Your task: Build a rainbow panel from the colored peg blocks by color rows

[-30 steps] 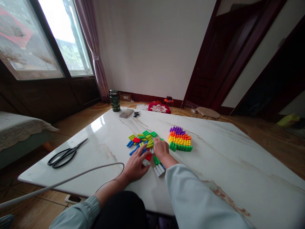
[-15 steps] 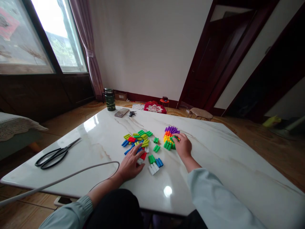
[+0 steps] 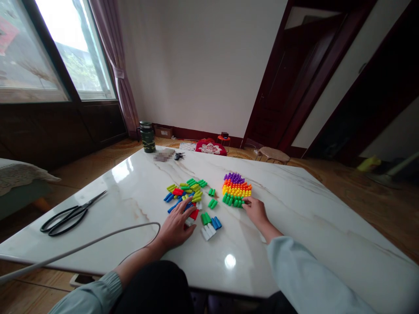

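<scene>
My left hand (image 3: 176,224) lies flat with fingers spread on the white marble table (image 3: 294,226), its fingertips on a loose pile of coloured plastic pegs (image 3: 186,194). My right hand (image 3: 255,209) rests at the front right corner of a joined block of pegs (image 3: 236,189) in purple, orange, yellow and green rows, fingers curled with the tips against a green peg. Loose green pegs (image 3: 212,198) and a small group of green, blue and white pegs (image 3: 209,223) lie between the hands.
Black scissors (image 3: 70,213) lie at the table's left. A grey cable (image 3: 81,248) curves across the near left edge. A dark flask (image 3: 147,137), a flat blurred item (image 3: 163,154) and keys (image 3: 177,155) sit at the far edge. A low stool (image 3: 273,154) stands beyond.
My right hand left the loose pile, went over to the joined block and has drawn back to its front right corner. My left hand stayed on the pile.
</scene>
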`<state>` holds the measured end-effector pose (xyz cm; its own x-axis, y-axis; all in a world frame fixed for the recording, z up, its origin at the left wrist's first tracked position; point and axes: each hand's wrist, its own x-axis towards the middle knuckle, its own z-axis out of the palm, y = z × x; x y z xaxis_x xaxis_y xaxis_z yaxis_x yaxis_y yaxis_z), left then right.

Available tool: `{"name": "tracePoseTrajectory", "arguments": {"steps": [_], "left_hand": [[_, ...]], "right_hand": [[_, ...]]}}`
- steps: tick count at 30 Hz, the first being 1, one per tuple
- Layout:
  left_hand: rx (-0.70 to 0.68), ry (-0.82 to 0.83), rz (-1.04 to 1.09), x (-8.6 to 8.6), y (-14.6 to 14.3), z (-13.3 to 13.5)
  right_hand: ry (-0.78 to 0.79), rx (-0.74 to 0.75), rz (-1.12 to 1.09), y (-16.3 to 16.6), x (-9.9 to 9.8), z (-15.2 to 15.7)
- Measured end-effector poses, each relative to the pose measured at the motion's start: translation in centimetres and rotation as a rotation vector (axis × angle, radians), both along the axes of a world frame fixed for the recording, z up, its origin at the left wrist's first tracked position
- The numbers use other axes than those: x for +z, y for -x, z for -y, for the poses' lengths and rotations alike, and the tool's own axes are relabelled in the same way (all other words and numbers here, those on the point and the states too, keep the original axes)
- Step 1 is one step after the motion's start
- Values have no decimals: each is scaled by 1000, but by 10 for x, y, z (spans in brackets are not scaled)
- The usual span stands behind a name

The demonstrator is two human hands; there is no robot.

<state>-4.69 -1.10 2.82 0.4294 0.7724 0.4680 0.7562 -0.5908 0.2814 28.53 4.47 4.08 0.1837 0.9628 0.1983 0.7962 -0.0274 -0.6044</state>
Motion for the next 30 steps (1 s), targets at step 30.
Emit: {"name": "tracePoseTrajectory", "arguments": {"steps": [30], "left_hand": [[-10,0,27,0,0,0]], "right_hand": [[208,139,327,36,30,11]]}}
